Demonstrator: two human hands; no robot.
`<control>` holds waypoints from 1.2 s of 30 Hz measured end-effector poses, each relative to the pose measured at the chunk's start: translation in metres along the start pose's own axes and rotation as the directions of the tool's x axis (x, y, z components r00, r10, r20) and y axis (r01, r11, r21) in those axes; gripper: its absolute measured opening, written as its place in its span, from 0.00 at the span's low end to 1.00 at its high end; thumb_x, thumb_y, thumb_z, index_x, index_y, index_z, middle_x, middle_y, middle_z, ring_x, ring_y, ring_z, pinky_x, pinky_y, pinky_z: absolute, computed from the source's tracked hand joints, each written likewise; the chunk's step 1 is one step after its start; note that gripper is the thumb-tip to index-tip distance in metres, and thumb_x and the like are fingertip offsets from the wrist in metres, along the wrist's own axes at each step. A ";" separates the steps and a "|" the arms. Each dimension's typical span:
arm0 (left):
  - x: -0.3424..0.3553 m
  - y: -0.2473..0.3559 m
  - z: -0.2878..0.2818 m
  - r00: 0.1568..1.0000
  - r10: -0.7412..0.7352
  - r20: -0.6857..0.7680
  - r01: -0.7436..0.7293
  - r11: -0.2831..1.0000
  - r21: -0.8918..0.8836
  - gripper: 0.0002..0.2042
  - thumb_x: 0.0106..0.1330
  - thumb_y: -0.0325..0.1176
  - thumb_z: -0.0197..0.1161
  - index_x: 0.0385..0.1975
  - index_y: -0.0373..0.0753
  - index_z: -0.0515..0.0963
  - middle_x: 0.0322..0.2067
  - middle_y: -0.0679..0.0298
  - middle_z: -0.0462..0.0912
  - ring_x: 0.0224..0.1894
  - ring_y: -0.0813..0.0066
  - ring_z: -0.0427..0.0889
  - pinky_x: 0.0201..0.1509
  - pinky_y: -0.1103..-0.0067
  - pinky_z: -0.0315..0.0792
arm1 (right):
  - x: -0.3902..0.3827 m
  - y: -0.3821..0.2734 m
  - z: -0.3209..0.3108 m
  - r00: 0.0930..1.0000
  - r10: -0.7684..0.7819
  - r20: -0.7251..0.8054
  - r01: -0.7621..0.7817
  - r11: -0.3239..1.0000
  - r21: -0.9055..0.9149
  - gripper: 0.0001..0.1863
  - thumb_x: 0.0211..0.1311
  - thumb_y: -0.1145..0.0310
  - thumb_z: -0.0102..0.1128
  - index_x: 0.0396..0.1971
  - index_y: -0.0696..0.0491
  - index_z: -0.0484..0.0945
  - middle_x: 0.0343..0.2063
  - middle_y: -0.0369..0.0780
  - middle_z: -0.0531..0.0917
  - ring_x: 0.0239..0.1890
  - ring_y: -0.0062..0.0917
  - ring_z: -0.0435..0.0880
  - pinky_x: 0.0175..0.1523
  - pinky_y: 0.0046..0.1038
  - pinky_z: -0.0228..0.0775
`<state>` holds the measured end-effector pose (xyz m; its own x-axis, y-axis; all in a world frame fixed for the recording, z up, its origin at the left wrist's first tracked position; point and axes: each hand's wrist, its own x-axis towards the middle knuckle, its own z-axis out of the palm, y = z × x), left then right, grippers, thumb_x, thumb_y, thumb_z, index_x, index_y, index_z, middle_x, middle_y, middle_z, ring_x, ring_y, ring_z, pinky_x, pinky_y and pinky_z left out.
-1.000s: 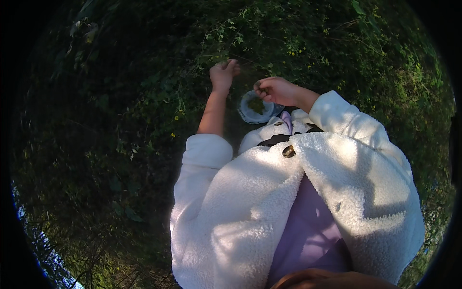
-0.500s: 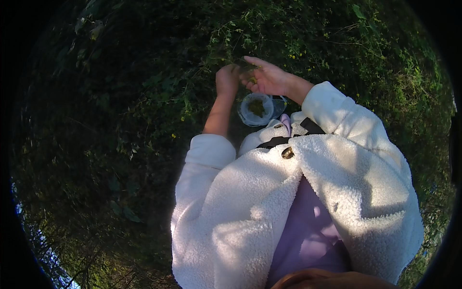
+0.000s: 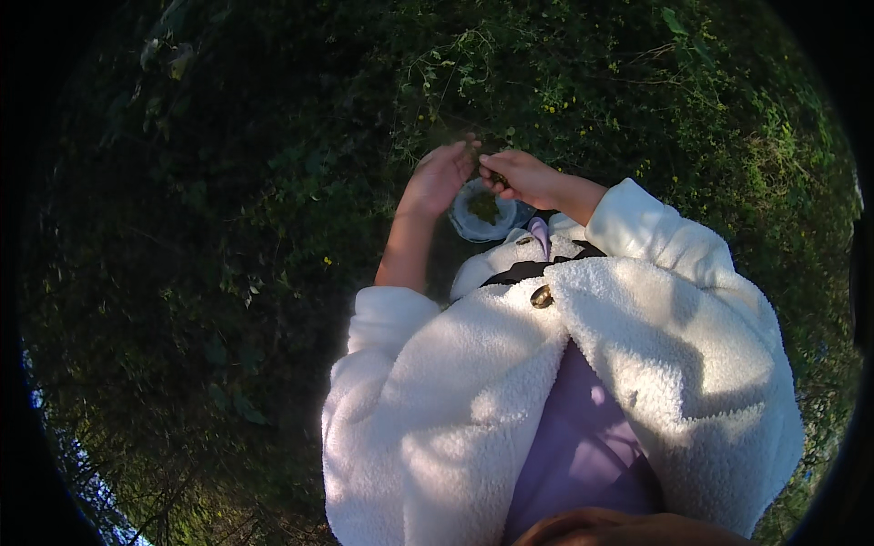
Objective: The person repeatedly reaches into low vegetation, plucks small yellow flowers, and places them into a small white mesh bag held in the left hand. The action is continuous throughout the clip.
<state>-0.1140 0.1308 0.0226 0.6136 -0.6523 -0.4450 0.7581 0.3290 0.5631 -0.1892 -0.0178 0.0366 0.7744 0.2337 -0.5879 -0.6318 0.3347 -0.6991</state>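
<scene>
Upper centre: left hand (image 3: 440,175), grip unclear, cannot tell; right hand (image 3: 531,179) curled narrow, contents indistinct. Translucent round container (image 3: 462,216) just below in frame.

Plastic container (image 3: 461,218), rough fleecy coat (image 3: 437,400)

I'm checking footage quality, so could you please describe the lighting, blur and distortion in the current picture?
Head view: sunlight dapples the white fleece jacket; foliage at left lies in deep shade; the left hand and right hand look slightly soft; a black, curved fisheye border frames everything.
</scene>
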 end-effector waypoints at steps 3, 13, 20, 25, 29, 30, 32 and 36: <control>0.004 0.000 0.003 0.983 0.107 -0.149 -0.084 0.984 0.155 0.09 0.60 0.31 0.54 0.36 0.33 0.71 0.31 0.64 0.77 0.30 0.81 0.75 0.35 0.86 0.70 | 0.001 0.001 0.001 0.999 0.012 0.047 -0.012 1.000 -0.017 0.14 0.62 0.59 0.42 0.21 0.50 0.67 0.19 0.31 0.68 0.19 0.10 0.61 0.20 0.10 0.53; 0.009 0.001 -0.001 0.934 0.201 -0.296 -0.202 0.979 0.030 0.07 0.59 0.28 0.54 0.34 0.34 0.72 0.30 0.65 0.77 0.30 0.82 0.75 0.32 0.88 0.73 | -0.001 0.009 -0.019 0.973 0.058 0.223 -0.129 0.940 0.317 0.13 0.61 0.63 0.43 0.20 0.54 0.65 0.19 0.34 0.67 0.16 0.11 0.57 0.17 0.11 0.49; 0.009 0.029 -0.018 0.943 0.116 -0.313 -0.189 0.958 -0.217 0.05 0.58 0.27 0.55 0.33 0.34 0.73 0.32 0.65 0.77 0.32 0.80 0.75 0.35 0.88 0.73 | 0.004 0.023 -0.027 0.997 0.018 0.078 -0.050 0.903 0.427 0.11 0.61 0.63 0.44 0.27 0.56 0.69 0.26 0.37 0.72 0.24 0.17 0.67 0.27 0.15 0.61; 0.013 0.025 -0.010 0.965 0.097 -0.244 -0.144 0.973 -0.182 0.06 0.58 0.27 0.55 0.33 0.33 0.73 0.31 0.64 0.77 0.31 0.80 0.76 0.34 0.88 0.74 | 0.020 0.002 -0.012 0.989 -0.120 0.086 0.067 0.887 0.458 0.11 0.62 0.62 0.43 0.28 0.54 0.70 0.29 0.37 0.74 0.29 0.19 0.70 0.34 0.17 0.63; 0.013 0.022 -0.006 0.939 0.157 -0.307 -0.184 0.981 -0.062 0.06 0.58 0.27 0.55 0.33 0.33 0.73 0.31 0.64 0.77 0.32 0.80 0.76 0.34 0.87 0.74 | 0.021 -0.007 -0.009 0.972 -0.125 0.200 0.073 0.966 0.249 0.12 0.62 0.60 0.42 0.29 0.52 0.70 0.26 0.34 0.72 0.26 0.17 0.68 0.30 0.16 0.61; 0.012 0.023 -0.007 0.935 0.169 -0.312 -0.194 0.980 -0.049 0.06 0.58 0.27 0.55 0.33 0.33 0.73 0.31 0.65 0.77 0.32 0.80 0.76 0.34 0.87 0.74 | 0.021 -0.006 -0.008 0.977 -0.107 0.183 0.073 0.980 0.184 0.13 0.62 0.59 0.42 0.28 0.51 0.70 0.26 0.33 0.72 0.25 0.16 0.68 0.29 0.16 0.61; 0.012 0.024 -0.009 0.928 0.160 -0.335 -0.188 0.981 -0.054 0.06 0.58 0.27 0.55 0.33 0.34 0.73 0.31 0.65 0.77 0.33 0.80 0.76 0.34 0.86 0.74 | 0.021 -0.004 -0.008 0.968 -0.120 0.222 0.076 0.978 0.196 0.14 0.63 0.58 0.42 0.27 0.51 0.71 0.23 0.32 0.71 0.23 0.14 0.66 0.26 0.15 0.58; 0.013 0.025 -0.013 0.937 0.134 -0.323 -0.171 0.981 -0.090 0.06 0.58 0.27 0.55 0.33 0.34 0.73 0.32 0.65 0.78 0.33 0.80 0.76 0.35 0.86 0.74 | 0.020 0.000 -0.005 0.971 -0.097 0.218 0.036 0.963 0.269 0.14 0.63 0.59 0.41 0.26 0.52 0.70 0.23 0.32 0.71 0.22 0.13 0.65 0.24 0.15 0.55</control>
<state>-0.0839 0.1397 0.0220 0.7476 -0.3463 -0.5667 0.6587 0.4957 0.5661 -0.1739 -0.0179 0.0224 0.8207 0.3930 -0.4146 -0.5712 0.5760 -0.5847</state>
